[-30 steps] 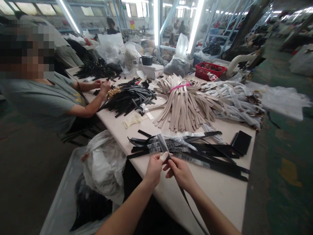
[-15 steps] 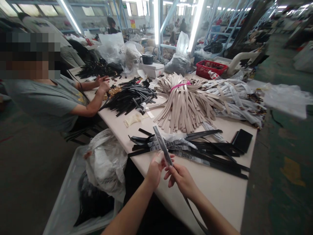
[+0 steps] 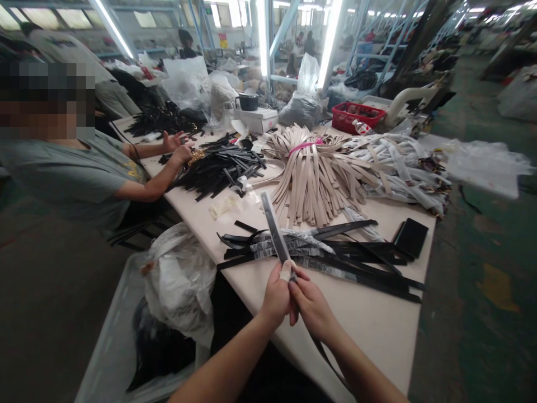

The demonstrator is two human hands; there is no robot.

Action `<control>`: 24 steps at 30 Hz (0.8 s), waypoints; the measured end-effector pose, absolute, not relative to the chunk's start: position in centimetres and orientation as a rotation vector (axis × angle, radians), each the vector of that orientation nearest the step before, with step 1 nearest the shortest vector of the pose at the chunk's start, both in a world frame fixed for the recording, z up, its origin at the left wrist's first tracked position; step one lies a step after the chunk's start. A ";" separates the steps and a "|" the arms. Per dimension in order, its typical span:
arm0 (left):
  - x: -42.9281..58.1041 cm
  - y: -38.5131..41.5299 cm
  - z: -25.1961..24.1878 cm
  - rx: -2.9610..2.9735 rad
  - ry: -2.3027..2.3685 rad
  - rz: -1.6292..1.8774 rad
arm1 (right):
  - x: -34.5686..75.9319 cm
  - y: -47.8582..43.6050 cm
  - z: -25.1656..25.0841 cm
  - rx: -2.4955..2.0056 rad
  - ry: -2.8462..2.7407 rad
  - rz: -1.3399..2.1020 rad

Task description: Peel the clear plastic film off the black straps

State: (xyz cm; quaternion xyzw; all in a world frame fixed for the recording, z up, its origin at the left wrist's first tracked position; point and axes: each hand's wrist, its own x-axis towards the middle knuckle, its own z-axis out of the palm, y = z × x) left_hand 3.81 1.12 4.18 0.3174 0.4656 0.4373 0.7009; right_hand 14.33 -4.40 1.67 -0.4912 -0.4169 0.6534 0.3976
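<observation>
A dark strap [image 3: 274, 229] with a clear, shiny covering rises from between my hands, its upper end pointing up over the table. My left hand [image 3: 277, 294] pinches it near its lower part, thumb on top. Right beside it, my right hand [image 3: 310, 302] has its fingers closed on the same strap, whose tail hangs down below my right wrist. Behind my hands, black straps [image 3: 356, 268], some partly wrapped in clear film, lie across the table [image 3: 356, 336]. Farther back is a bundle of beige straps [image 3: 312, 184] with a pink tie.
At the left a person [image 3: 84, 179] handles small pieces beside a pile of black strips [image 3: 222, 168]. A black case [image 3: 411, 238] lies near the right edge. Farther back are a red basket [image 3: 356, 117] and white-wrapped straps [image 3: 403, 168]. A bin [image 3: 104, 330] with bags stands lower left.
My left hand has closed on the strap and now meets my right hand. The strap's upper end stands higher and more upright. The view has shifted slightly.
</observation>
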 end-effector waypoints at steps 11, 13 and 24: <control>3.8 -0.7 1.9 0.578 1.076 0.896 | 14.2 -5.9 0.9 -1.332 -1.031 1.682; 3.8 -0.7 1.2 0.554 1.075 0.900 | 14.6 -6.2 0.1 -1.342 -0.988 1.738; 4.8 -3.6 -1.1 0.486 1.067 0.773 | 15.0 -7.5 -1.2 -1.445 -1.058 1.569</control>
